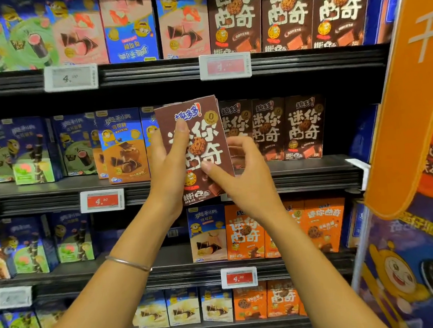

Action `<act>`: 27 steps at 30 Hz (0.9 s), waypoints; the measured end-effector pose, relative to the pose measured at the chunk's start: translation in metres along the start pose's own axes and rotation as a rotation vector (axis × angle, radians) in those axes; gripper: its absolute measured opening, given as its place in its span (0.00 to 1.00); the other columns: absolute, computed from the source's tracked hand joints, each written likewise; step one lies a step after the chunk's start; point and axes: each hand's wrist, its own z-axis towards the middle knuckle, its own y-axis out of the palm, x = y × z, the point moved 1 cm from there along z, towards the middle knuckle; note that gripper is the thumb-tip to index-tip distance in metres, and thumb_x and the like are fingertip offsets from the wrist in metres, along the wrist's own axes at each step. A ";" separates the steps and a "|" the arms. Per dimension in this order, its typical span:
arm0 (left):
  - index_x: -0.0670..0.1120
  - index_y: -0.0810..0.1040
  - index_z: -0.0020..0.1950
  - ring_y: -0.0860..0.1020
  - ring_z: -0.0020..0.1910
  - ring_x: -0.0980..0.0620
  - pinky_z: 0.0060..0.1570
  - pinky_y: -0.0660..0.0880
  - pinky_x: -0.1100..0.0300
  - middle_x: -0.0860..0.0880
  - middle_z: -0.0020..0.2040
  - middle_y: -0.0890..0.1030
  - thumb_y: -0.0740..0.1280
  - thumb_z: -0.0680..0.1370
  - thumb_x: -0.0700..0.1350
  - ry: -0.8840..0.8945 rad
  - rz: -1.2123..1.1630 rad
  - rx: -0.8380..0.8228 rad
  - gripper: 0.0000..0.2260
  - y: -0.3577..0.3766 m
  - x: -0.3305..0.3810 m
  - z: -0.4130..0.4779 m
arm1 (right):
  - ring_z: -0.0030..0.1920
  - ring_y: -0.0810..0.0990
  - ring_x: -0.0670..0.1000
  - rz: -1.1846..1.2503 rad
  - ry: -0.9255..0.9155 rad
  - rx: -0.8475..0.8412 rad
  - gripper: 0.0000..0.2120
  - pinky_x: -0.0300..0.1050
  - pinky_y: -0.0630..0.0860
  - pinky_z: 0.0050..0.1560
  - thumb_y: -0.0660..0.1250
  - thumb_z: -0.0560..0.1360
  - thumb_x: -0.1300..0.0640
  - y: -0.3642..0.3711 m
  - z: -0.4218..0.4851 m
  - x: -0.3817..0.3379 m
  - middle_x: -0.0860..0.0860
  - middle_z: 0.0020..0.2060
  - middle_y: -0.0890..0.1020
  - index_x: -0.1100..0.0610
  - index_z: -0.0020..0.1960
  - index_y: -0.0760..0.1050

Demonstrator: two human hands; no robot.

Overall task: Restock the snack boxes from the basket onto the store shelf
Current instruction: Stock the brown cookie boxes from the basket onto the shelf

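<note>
Both hands hold one brown box (198, 149) up before the middle shelf (302, 168). The left hand (169, 165) grips its left edge, thumb on front. The right hand (240, 177) fingers (237, 142) close around its right edge, beside matching boxes (285, 129).

Held brown box (201, 149) reads "趣多多 迷你曲奇"; red shelf tag (102, 200) reads "4.50".

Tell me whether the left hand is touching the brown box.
Touching. The head view shows the left hand gripping the brown box, its thumb pressed flat on the front face near the top; the right hand pinches the lower right edge.
</note>
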 end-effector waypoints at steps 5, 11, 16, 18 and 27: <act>0.47 0.70 0.75 0.85 0.59 0.44 0.57 0.83 0.45 0.43 0.64 0.83 0.61 0.81 0.65 -0.063 -0.071 -0.053 0.30 0.009 0.000 0.000 | 0.57 0.79 0.39 0.016 -0.028 0.083 0.21 0.31 0.78 0.49 0.74 0.76 0.45 -0.007 -0.002 0.000 0.43 0.59 0.80 0.49 0.65 0.72; 0.48 0.68 0.75 0.85 0.57 0.52 0.49 0.84 0.54 0.44 0.66 0.81 0.55 0.88 0.55 -0.014 0.095 0.052 0.19 0.009 -0.010 0.006 | 0.54 0.84 0.42 0.188 0.014 0.071 0.20 0.41 0.83 0.48 0.73 0.78 0.52 -0.025 0.000 0.005 0.45 0.58 0.82 0.53 0.66 0.72; 0.46 0.66 0.76 0.83 0.62 0.44 0.55 0.84 0.46 0.42 0.69 0.78 0.57 0.89 0.47 -0.002 0.145 0.098 0.16 0.005 -0.016 0.012 | 0.56 0.84 0.43 0.272 0.102 0.238 0.19 0.35 0.81 0.46 0.72 0.79 0.52 -0.065 0.004 0.028 0.48 0.60 0.82 0.52 0.67 0.72; 0.46 0.67 0.76 0.83 0.61 0.44 0.53 0.84 0.49 0.42 0.67 0.79 0.57 0.89 0.47 -0.007 0.130 0.118 0.16 0.004 -0.016 0.012 | 0.59 0.82 0.44 0.172 0.116 0.355 0.19 0.38 0.82 0.50 0.71 0.79 0.51 -0.084 0.006 0.041 0.48 0.62 0.81 0.50 0.67 0.72; 0.47 0.68 0.75 0.84 0.59 0.46 0.50 0.85 0.50 0.44 0.66 0.80 0.57 0.88 0.49 -0.025 0.116 0.149 0.16 0.013 -0.019 0.015 | 0.55 0.80 0.44 -0.269 0.171 0.407 0.22 0.53 0.81 0.56 0.69 0.79 0.43 -0.124 0.041 0.074 0.42 0.56 0.78 0.48 0.69 0.69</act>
